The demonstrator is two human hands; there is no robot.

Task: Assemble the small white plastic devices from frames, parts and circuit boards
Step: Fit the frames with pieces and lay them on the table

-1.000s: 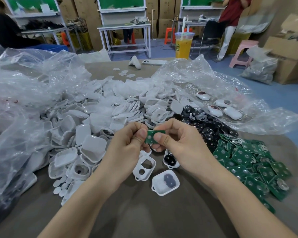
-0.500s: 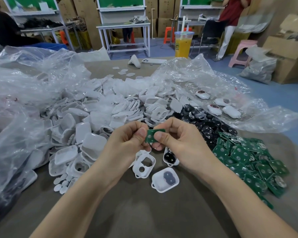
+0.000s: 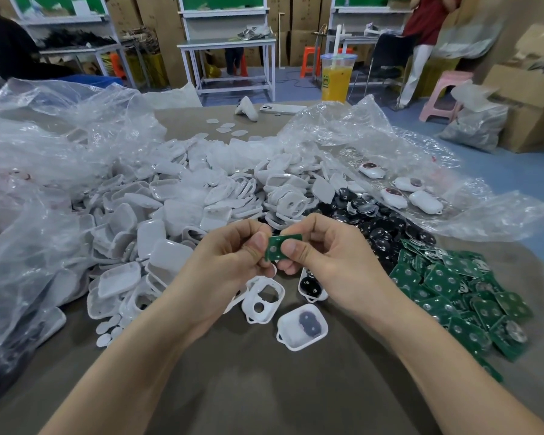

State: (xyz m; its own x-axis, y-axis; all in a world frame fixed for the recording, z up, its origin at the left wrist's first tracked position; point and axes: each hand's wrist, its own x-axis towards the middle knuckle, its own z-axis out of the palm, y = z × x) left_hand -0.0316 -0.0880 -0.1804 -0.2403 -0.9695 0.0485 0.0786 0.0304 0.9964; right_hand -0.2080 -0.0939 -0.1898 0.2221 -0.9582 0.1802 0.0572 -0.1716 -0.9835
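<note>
Head view shows us pinching one green circuit board (image 3: 280,248) between both thumbs and forefingers, lifted above the desk (image 3: 264,387). Our left hand (image 3: 230,262) grips its left edge, our right hand (image 3: 324,255) its right edge. Below them lie a white frame (image 3: 263,299) and a white shell (image 3: 302,327) with a dark pad inside. Loose green boards (image 3: 459,296) are heaped to our right, white parts (image 3: 157,221) to our left.

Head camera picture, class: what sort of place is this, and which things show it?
Probably a small assembly workshop. The table holds a bulk heap of white plastic shells and a pile of green circuit boards, and stacked cardboard cartons and metal workbenches stand behind.
</note>
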